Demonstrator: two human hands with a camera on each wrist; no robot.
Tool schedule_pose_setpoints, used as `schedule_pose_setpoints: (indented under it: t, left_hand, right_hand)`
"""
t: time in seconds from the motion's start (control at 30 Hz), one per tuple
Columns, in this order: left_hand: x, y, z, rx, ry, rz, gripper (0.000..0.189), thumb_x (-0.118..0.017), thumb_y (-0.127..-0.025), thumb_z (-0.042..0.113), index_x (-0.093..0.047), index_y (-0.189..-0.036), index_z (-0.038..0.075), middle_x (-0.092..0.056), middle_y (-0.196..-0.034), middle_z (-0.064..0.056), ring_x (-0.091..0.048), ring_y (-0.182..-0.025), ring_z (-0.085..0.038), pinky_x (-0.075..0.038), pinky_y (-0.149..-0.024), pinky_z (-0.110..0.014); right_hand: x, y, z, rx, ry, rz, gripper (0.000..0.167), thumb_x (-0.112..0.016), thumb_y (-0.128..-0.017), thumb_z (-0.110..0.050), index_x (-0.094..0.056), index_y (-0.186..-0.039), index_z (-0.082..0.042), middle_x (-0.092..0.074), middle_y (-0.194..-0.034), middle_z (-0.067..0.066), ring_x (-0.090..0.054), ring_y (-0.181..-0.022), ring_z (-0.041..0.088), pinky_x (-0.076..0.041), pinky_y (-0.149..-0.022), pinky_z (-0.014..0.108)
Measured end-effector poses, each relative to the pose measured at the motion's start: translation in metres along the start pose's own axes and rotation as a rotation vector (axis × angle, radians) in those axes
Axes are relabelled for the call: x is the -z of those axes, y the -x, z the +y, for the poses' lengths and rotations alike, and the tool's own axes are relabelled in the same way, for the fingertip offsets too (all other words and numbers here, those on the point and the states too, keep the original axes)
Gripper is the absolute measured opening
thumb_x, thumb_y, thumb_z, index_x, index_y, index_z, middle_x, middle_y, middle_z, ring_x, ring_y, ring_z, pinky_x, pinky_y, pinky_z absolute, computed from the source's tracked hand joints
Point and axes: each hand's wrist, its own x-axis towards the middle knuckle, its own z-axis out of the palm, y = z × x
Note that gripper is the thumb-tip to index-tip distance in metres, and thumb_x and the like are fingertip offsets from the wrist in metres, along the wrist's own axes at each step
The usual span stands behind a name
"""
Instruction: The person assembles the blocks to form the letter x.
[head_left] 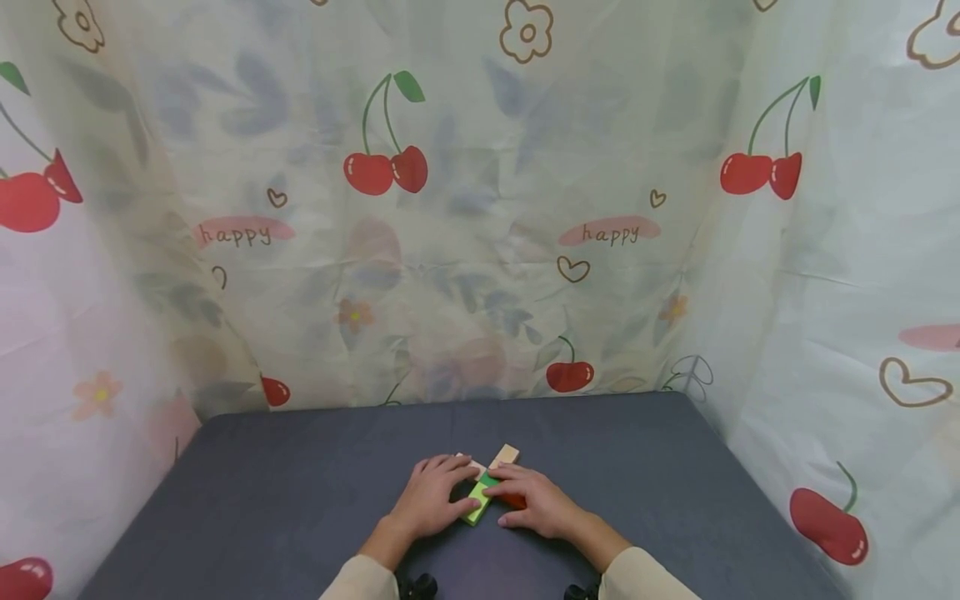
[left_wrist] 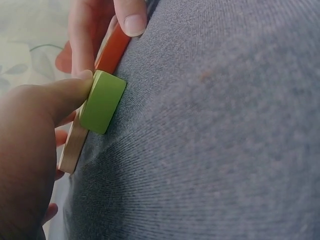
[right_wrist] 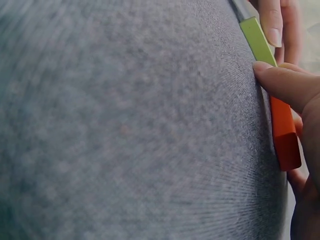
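Note:
Wooden blocks lie in a crossed shape on the dark cloth between two hands. A light green block (head_left: 476, 504) is nearest the person, with a darker green block (head_left: 489, 479) behind it. A natural wood block (head_left: 505, 455) extends to the far right, a pale one (head_left: 465, 460) to the far left. My left hand (head_left: 432, 497) touches the light green block with its thumb, its fingers lying over the pale block. My right hand (head_left: 545, 502) reaches the green blocks with its fingertips and partly covers an orange-red block (right_wrist: 286, 145); its thumb rests close beside the blocks.
A dark grey cloth-covered table (head_left: 300, 500) spreads around the hands. Behind it and at both sides hangs a pale curtain (head_left: 465, 208) printed with cherries and flowers. Small black objects (head_left: 420, 586) sit at the near edge beside the sleeves.

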Motion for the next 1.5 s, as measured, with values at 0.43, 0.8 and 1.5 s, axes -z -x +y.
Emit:
schedule_pose_setpoints:
  t: [0.43, 0.8, 1.5]
  left_hand:
    - [0.000, -0.001, 0.001, -0.016, 0.006, -0.013, 0.052, -0.056, -0.091, 0.058, -0.060, -0.133, 0.029, -0.049, -0.143, 0.003, -0.041, -0.131, -0.028, -0.027, -0.104, -0.058]
    - [0.002, 0.002, -0.002, -0.050, -0.020, 0.099, 0.048, -0.058, -0.091, 0.056, -0.062, -0.131, 0.028, -0.051, -0.142, 0.000, -0.045, -0.129, -0.026, -0.030, -0.102, -0.056]
    - [0.034, 0.047, -0.046, 0.039, -0.057, 0.430, 0.031, -0.077, -0.084, 0.034, -0.073, -0.113, 0.024, -0.060, -0.125, 0.001, -0.052, -0.117, -0.025, -0.031, -0.100, -0.055]
  right_hand:
    - [0.009, -0.014, -0.007, -0.021, 0.161, -0.044, 0.029, -0.071, -0.089, -0.031, -0.071, -0.118, -0.027, -0.057, -0.131, -0.001, -0.048, -0.125, 0.021, -0.036, -0.101, 0.055]
    - [0.023, -0.031, -0.022, 0.035, 0.322, -0.020, 0.021, -0.072, -0.089, -0.033, -0.074, -0.109, -0.025, -0.064, -0.114, -0.011, -0.054, -0.111, 0.014, -0.041, -0.096, 0.049]
    - [0.047, 0.007, -0.002, -0.037, 0.377, 0.426, 0.021, -0.079, -0.082, -0.017, -0.076, -0.103, -0.016, -0.069, -0.095, -0.008, -0.060, -0.091, 0.012, -0.050, -0.081, 0.041]
